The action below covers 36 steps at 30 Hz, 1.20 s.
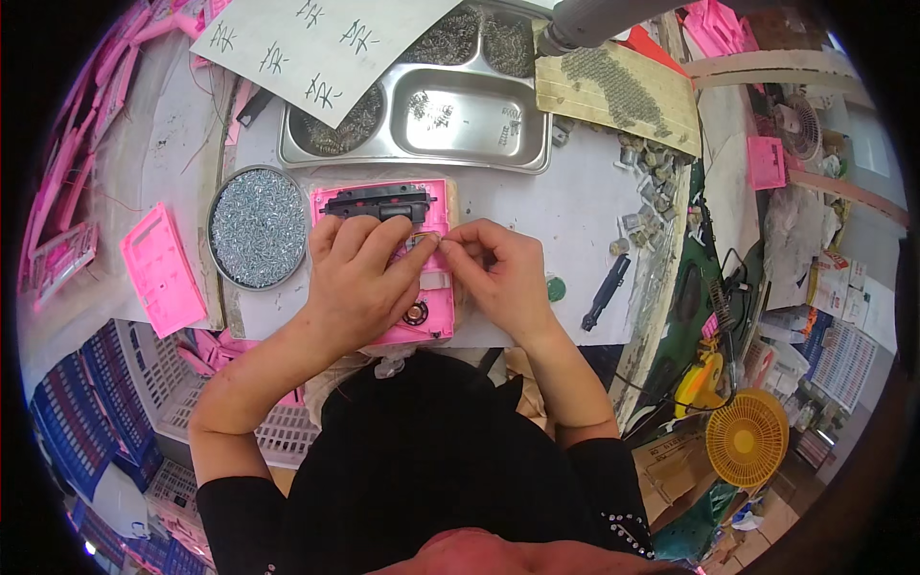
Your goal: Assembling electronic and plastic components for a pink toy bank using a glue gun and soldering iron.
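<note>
In front of me lies a pink plastic housing (442, 305) with a long black plastic part (388, 203) across its far end and a small round speaker-like piece (416, 312) near its close end. My left hand (353, 278) is closed over the housing's left side, fingers curled against the black part and thumb and index reaching inside. From the right, my right hand (500, 273) pinches at the housing's edge, its fingertips meeting those of the left. Whatever sits in that pinch, perhaps a thin wire, is too small to make out.
A round tin of screws (257, 227) stands left, beside a loose pink shell (163, 268). Behind is a metal compartment tray (417, 163) with springs, partly under a marked paper sheet (316, 57). Small metal parts (652, 187) and a black strip (606, 292) lie right.
</note>
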Available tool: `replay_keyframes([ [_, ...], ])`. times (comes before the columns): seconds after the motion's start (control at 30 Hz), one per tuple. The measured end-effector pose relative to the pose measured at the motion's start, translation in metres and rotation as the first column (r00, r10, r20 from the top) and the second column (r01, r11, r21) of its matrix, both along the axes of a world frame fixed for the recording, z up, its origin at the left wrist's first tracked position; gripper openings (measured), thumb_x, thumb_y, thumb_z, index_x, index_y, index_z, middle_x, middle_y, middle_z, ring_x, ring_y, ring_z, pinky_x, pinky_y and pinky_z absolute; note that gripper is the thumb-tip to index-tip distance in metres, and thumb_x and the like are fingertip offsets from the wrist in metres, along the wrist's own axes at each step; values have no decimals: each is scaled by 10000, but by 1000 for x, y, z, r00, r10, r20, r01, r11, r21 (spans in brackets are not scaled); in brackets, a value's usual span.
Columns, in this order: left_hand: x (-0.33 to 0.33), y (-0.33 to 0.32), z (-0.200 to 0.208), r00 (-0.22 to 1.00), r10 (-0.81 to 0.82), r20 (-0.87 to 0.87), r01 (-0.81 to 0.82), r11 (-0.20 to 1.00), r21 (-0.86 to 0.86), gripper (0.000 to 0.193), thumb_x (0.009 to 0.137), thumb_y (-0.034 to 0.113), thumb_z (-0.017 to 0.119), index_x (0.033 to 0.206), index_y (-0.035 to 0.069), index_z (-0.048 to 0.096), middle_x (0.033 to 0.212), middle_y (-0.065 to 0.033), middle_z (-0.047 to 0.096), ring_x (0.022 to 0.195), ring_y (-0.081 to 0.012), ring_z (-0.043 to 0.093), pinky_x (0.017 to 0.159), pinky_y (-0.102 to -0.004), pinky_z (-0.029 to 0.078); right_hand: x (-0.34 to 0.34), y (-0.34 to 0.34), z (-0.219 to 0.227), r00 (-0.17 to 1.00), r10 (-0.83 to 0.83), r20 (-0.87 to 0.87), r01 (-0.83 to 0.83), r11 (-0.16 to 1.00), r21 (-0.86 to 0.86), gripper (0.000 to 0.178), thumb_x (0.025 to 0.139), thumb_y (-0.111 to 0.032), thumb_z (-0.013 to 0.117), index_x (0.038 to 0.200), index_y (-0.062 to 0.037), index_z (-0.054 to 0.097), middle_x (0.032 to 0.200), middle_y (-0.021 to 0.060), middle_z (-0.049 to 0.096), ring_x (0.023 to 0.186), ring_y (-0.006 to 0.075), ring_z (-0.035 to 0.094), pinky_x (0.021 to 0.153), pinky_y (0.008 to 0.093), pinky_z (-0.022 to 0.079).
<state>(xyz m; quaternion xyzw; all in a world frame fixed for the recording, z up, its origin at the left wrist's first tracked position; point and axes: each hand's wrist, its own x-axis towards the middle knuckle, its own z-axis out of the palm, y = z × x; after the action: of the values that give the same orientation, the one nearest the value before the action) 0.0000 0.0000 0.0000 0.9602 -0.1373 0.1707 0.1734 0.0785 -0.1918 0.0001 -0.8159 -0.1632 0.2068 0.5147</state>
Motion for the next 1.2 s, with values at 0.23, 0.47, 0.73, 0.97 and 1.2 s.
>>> replay_keyframes([
  [0.23,2,8,0,999,-51,-3,52,999,15,457,718,176,740,1174,150,740,1138,-26,571,1011,-230,530,934,-446,341,0,6,-3,983,-55,-174,67,996,62,141,918,-116,752,934,18,710,687,89,703,557,100,617,541,266,487],
  [0.47,4,7,1,998,-58,2,58,998,-6,380,728,158,714,1100,86,749,1153,-13,607,1015,-192,551,930,-432,354,-4,9,1,993,-75,-88,74,997,-11,150,918,-121,755,933,22,710,693,94,703,576,100,623,552,267,492],
  [0.73,-7,16,3,994,-81,72,83,996,-18,423,727,181,756,1145,117,729,1133,-21,604,1027,-227,551,950,-455,352,1,5,-7,986,-70,-155,73,997,18,188,912,-162,762,913,20,714,687,93,707,577,112,630,556,279,496],
  [0.97,-6,19,10,989,-135,56,129,986,103,406,780,246,739,1151,83,715,1174,-34,630,1116,-201,571,1057,-497,327,-4,11,1,992,-68,-105,64,997,-42,149,932,-127,750,918,15,709,718,6,685,639,28,567,565,218,451],
  [1.2,-4,24,3,959,-278,-59,283,951,121,557,801,317,734,1263,14,662,1388,-111,592,1273,-271,542,1157,-588,269,12,-14,-4,1000,13,19,-14,999,33,156,917,-155,750,984,-16,724,722,19,699,627,69,609,577,256,488],
])
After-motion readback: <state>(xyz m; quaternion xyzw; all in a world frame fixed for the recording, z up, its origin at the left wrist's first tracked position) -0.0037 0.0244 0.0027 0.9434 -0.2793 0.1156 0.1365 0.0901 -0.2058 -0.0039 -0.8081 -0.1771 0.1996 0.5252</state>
